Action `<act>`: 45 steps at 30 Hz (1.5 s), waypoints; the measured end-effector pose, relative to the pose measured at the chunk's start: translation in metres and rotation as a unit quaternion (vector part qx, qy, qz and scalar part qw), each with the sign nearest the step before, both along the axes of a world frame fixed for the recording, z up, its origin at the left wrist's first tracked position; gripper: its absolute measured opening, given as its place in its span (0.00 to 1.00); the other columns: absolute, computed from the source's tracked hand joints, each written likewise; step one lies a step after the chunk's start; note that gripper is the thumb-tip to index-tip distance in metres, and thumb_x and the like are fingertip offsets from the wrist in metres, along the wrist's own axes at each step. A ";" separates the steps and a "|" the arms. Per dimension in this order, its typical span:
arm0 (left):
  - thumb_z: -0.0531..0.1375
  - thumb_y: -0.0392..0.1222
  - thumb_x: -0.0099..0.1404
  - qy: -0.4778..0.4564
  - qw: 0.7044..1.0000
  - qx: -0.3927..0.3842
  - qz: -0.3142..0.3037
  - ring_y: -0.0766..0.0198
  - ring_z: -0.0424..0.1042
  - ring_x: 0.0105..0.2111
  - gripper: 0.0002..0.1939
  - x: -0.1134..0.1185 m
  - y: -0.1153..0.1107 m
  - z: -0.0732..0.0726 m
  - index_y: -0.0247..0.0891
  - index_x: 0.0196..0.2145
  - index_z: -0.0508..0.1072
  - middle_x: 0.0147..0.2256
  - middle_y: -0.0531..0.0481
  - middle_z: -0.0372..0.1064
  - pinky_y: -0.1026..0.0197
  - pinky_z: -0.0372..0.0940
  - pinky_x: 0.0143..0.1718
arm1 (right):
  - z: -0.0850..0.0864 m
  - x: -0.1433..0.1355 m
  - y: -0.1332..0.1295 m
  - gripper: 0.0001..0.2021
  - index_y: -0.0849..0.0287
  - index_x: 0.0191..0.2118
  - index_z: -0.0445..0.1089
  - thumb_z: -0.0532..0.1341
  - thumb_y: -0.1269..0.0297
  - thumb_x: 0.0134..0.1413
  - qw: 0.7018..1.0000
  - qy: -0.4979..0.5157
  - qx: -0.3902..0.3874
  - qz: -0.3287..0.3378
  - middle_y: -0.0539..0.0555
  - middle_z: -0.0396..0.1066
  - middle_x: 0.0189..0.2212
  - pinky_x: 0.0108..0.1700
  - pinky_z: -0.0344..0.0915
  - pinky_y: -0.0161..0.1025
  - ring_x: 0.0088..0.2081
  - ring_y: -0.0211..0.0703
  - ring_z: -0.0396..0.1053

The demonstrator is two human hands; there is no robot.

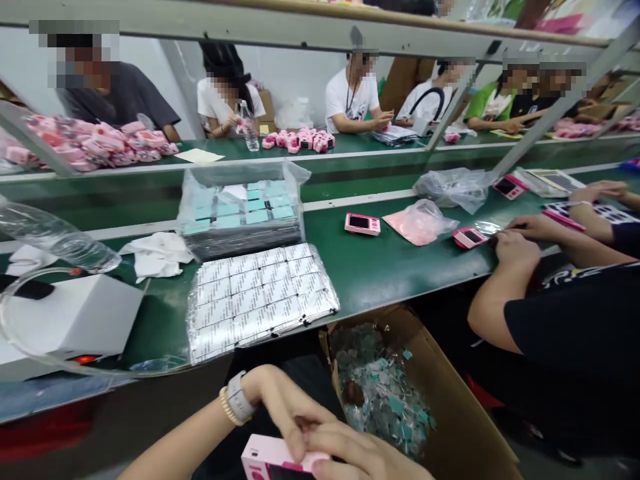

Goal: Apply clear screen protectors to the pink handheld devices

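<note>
A light pink device (263, 455) with a dark screen is at the bottom edge, partly cut off. My left hand (287, 407), with a grey watch and a beaded bracelet at the wrist, bends over the device with its fingers closed on the top edge. From the right, my right hand (360, 453) wraps round the device's other end, its fingertips touching the left hand's. Just beyond the hands, a stack of silvery printed sheets (260, 293) lies at the bench edge. Behind the stack stands a plastic-lined box (240, 207) of turquoise pieces.
A cardboard box (450, 400) of scraps is below the bench at right. A white machine (85, 313) with a hose is at left. Pink devices (363, 224) and a pink bag (417, 222) lie on the green bench. A co-worker's arm (500, 293) reaches in at right; people sit opposite.
</note>
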State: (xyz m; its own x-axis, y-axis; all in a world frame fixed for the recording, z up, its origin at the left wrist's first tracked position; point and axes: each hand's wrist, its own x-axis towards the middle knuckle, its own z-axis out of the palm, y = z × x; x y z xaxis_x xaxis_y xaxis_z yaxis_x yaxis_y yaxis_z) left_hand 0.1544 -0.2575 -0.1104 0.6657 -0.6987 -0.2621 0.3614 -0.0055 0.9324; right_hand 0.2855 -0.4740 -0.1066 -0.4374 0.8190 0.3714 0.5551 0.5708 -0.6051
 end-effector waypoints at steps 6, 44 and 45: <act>0.76 0.73 0.50 0.037 0.959 -0.064 0.273 0.39 0.74 0.58 0.49 -0.134 0.020 0.021 0.37 0.60 0.80 0.49 0.43 0.77 0.44 0.67 0.65 | 0.063 -0.036 0.096 0.18 0.58 0.68 0.64 0.58 0.68 0.79 0.989 -0.024 0.065 0.131 0.60 0.77 0.66 0.66 0.76 0.40 0.67 0.46 0.74; 0.70 0.70 0.60 0.020 0.530 0.081 0.844 0.52 0.82 0.33 0.38 -0.106 0.096 0.046 0.40 0.56 0.71 0.36 0.46 0.78 0.58 0.74 0.32 | 0.009 -0.057 0.256 0.18 0.52 0.41 0.55 0.65 0.65 0.47 0.871 -0.118 -0.063 -0.472 0.56 0.65 0.45 0.53 0.67 0.53 0.47 0.55 0.63; 0.69 0.70 0.61 0.021 0.532 0.100 0.841 0.52 0.82 0.33 0.38 -0.104 0.097 0.046 0.41 0.58 0.71 0.36 0.46 0.78 0.58 0.73 0.31 | 0.008 -0.060 0.256 0.18 0.52 0.42 0.56 0.64 0.65 0.47 0.870 -0.119 -0.058 -0.475 0.57 0.66 0.45 0.54 0.67 0.54 0.48 0.57 0.64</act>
